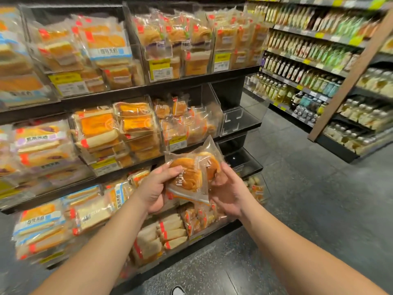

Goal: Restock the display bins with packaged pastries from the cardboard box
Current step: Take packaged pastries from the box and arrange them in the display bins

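Two clear-wrapped round pastries are held up in front of the shelves. My left hand [156, 189] grips the front pastry pack [188, 179] by its left side. My right hand [228, 190] holds the rear pastry pack [210, 158] from the right, fingers curled behind it. Just above them a clear display bin [180, 120] on the middle shelf holds the same kind of round pastries. To its right an empty clear bin [242, 118] stands at the shelf's end. No cardboard box is in view.
The black shelving unit [131, 90] carries several rows of bins full of packaged cakes and sandwiches. An empty lower bin [244, 162] sits at the right end. Across the grey floor aisle [297, 199], shelves of bottles [308, 67] line the right. A shoe tip [178, 291] shows below.
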### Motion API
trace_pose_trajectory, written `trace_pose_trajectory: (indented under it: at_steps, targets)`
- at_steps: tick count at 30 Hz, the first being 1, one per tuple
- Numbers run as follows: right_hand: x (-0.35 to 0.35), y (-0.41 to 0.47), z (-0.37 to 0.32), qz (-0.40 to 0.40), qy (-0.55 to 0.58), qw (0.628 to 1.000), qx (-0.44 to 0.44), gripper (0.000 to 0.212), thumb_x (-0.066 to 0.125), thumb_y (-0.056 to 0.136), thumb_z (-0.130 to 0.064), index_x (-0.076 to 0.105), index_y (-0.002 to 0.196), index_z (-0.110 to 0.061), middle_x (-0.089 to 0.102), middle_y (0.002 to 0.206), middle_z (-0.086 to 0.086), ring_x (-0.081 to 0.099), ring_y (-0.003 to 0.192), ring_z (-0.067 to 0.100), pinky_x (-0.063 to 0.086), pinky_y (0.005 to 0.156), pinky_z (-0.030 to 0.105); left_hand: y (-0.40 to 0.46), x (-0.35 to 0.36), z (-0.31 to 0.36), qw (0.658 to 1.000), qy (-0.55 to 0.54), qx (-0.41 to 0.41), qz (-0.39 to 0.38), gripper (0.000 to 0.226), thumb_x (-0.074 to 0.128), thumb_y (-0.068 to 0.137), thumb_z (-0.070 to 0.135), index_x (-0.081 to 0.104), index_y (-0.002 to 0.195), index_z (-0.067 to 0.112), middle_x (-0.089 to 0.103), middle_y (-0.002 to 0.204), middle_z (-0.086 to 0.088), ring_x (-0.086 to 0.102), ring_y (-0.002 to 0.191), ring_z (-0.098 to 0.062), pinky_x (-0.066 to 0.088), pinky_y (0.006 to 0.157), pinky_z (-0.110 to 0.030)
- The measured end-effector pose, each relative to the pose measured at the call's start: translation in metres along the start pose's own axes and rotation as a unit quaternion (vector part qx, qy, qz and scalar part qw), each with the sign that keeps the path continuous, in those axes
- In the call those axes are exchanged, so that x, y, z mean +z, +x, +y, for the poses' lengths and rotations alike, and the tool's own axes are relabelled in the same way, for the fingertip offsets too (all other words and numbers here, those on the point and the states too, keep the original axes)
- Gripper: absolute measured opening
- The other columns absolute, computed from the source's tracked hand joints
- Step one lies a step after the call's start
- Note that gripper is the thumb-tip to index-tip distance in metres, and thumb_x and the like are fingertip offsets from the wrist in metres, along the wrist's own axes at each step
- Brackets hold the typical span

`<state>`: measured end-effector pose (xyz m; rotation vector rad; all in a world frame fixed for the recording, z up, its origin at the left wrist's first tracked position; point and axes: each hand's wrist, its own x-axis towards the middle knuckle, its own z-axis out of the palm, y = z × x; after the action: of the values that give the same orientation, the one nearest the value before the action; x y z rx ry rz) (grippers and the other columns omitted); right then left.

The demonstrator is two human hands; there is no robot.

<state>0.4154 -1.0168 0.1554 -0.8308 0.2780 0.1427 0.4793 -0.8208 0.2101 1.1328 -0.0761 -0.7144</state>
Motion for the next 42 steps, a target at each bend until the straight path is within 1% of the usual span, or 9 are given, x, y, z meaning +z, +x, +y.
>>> trace_pose_trajectory:
  at_steps: [5, 9, 12, 14, 19, 27, 31, 36, 42]
  targets:
    - [-0.002, 0.061, -0.101, 0.02, -0.209, 0.969, -0.129, 0.046, 0.067, 0.087, -0.038, 0.057, 0.127, -0.017, 0.061, 0.129, 0.001, 0.061, 0.117, 0.018, 0.052, 0.093, 0.039, 0.065, -0.022, 0.049, 0.993, 0.1, -0.012, -0.054, 0.029, 0.077, 0.075, 0.006, 0.067, 0.102, 0.008, 0.074, 0.09, -0.01, 0.072, 0.074, -0.018, 0.062, 0.068, -0.03]
    - [0.039, 0.093, -0.173, -0.06, -0.704, 0.705, -0.071, 0.061, 0.073, 0.087, -0.042, 0.047, 0.141, -0.033, 0.052, 0.133, -0.023, 0.051, 0.12, -0.002, 0.04, 0.104, 0.025, 0.101, -0.025, 0.085, 0.969, 0.223, -0.02, -0.105, 0.052, 0.085, 0.069, 0.014, 0.064, 0.115, 0.004, 0.076, 0.095, -0.007, 0.073, 0.083, -0.017, 0.06, 0.074, -0.027]
    - [0.065, 0.12, -0.192, -0.121, -0.802, 0.583, 0.033, 0.067, 0.072, 0.088, -0.042, 0.043, 0.147, -0.031, 0.052, 0.134, -0.017, 0.049, 0.119, 0.003, 0.036, 0.103, 0.025, 0.121, -0.02, 0.102, 0.94, 0.32, -0.034, -0.115, 0.04, 0.074, 0.082, 0.012, 0.063, 0.121, 0.009, 0.077, 0.094, -0.003, 0.074, 0.084, -0.018, 0.061, 0.076, -0.032]
    - [0.071, 0.14, -0.195, -0.145, -0.805, 0.569, 0.081, 0.068, 0.073, 0.087, -0.04, 0.043, 0.147, -0.029, 0.054, 0.136, -0.013, 0.052, 0.121, 0.007, 0.038, 0.106, 0.027, 0.132, -0.017, 0.11, 0.919, 0.373, -0.036, -0.123, 0.04, 0.074, 0.078, 0.023, 0.066, 0.116, 0.016, 0.077, 0.1, -0.002, 0.073, 0.094, -0.023, 0.058, 0.089, -0.04]
    - [0.066, 0.18, -0.193, -0.24, -0.785, 0.557, 0.128, 0.049, 0.074, 0.088, -0.034, 0.056, 0.132, -0.025, 0.064, 0.115, -0.017, 0.06, 0.103, -0.003, 0.042, 0.09, 0.017, 0.159, -0.017, 0.12, 0.881, 0.457, -0.045, -0.116, 0.023, 0.073, 0.084, 0.029, 0.066, 0.106, 0.029, 0.076, 0.094, 0.015, 0.072, 0.089, -0.006, 0.056, 0.082, -0.026]
    - [0.036, 0.237, -0.241, -0.226, -0.791, 0.562, 0.081, 0.047, 0.073, 0.088, -0.036, 0.056, 0.131, -0.034, 0.069, 0.114, -0.017, 0.065, 0.104, 0.001, 0.045, 0.102, 0.031, 0.192, -0.012, 0.147, 0.838, 0.544, -0.019, -0.041, 0.038, 0.075, 0.075, 0.049, 0.06, 0.108, 0.038, 0.071, 0.104, 0.014, 0.069, 0.095, -0.007, 0.056, 0.085, -0.028]
    - [0.023, 0.27, -0.288, -0.116, -0.825, 0.553, 0.001, 0.042, 0.078, 0.083, -0.037, 0.052, 0.116, -0.04, 0.066, 0.104, -0.017, 0.063, 0.103, 0.007, 0.047, 0.094, 0.032, 0.22, -0.005, 0.18, 0.754, 0.654, 0.028, 0.045, 0.035, 0.073, 0.083, 0.048, 0.052, 0.11, 0.038, 0.063, 0.096, 0.02, 0.062, 0.08, 0.001, 0.047, 0.065, -0.012]
    - [0.011, 0.306, -0.301, -0.081, -0.85, 0.513, -0.09, 0.044, 0.076, 0.084, -0.036, 0.053, 0.121, -0.035, 0.059, 0.099, -0.015, 0.055, 0.088, 0.003, 0.044, 0.068, 0.021, 0.279, 0.002, 0.195, 0.591, 0.79, 0.062, 0.154, 0.057, 0.072, 0.082, 0.055, 0.049, 0.127, 0.029, 0.058, 0.108, 0.005, 0.057, 0.098, -0.019, 0.047, 0.08, -0.034]
    - [-0.006, 0.352, -0.282, -0.086, -0.873, 0.459, -0.141, 0.047, 0.074, 0.085, -0.04, 0.057, 0.127, -0.03, 0.057, 0.106, -0.012, 0.059, 0.101, 0.014, 0.054, 0.083, 0.033, 0.339, -0.01, 0.172, 0.472, 0.868, 0.043, 0.149, 0.052, 0.068, 0.086, 0.049, 0.054, 0.127, 0.02, 0.055, 0.121, -0.002, 0.06, 0.108, -0.026, 0.053, 0.08, -0.042]
